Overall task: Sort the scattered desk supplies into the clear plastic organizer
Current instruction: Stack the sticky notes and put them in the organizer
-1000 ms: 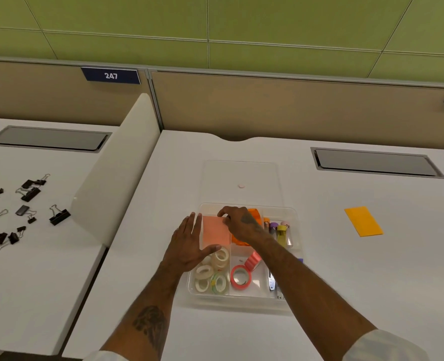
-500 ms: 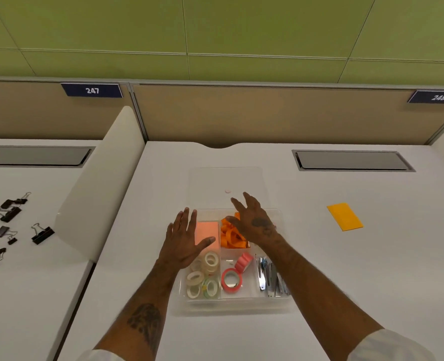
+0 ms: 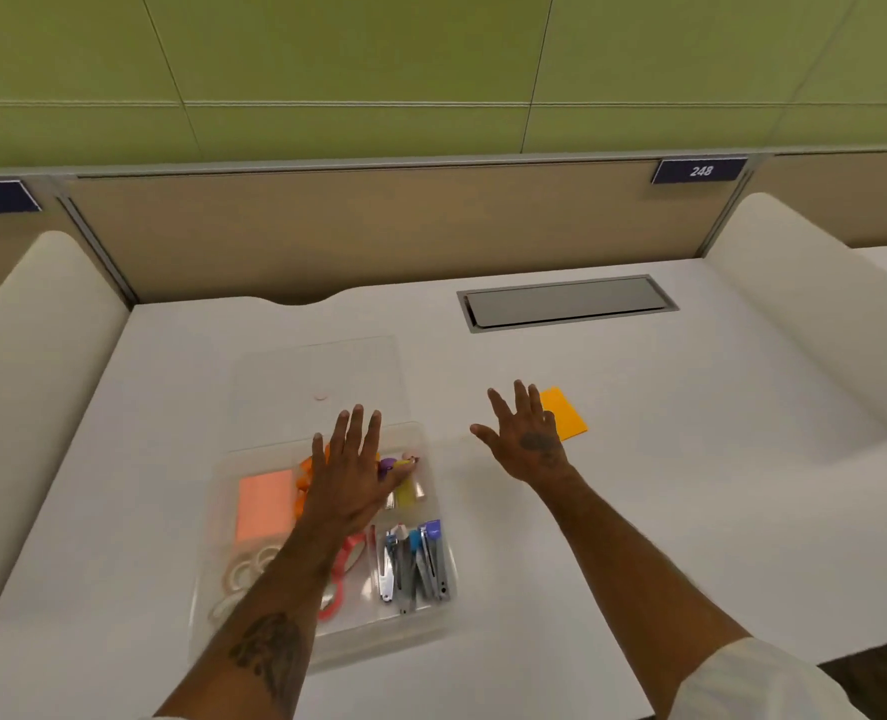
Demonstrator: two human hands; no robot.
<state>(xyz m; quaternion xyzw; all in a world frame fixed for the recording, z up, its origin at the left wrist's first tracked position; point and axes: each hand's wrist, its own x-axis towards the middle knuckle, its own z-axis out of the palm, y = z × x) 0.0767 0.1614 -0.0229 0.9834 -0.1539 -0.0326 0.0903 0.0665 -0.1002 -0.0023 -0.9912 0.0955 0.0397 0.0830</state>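
White desk (image 3: pixel 638 511) under a tan partition and green wall. Clear organizer (image 3: pixel 420 623) near the front edge, holding pink notes, tape rolls, clippers. Left hand (image 3: pixel 350 478) flat above it, fingers spread, grasping nothing. Right hand (image 3: pixel 527 439) splayed and empty, partly covering an orange notepad (image 3: pixel 566 415).

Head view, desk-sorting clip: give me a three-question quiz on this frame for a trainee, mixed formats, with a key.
1. True or false: the right hand is gripping the orange sticky pad.
2. Multiple choice: over what does the left hand hover? A) the organizer; B) the clear lid; C) the desk's grey cable hatch.
3. Fill in: the pink sticky pad lies in the organizer's far-____ compartment.

Key
1. False. The hand is open with fingers spread, above the desk; the pad lies flat just past it.
2. A.
3. Left.
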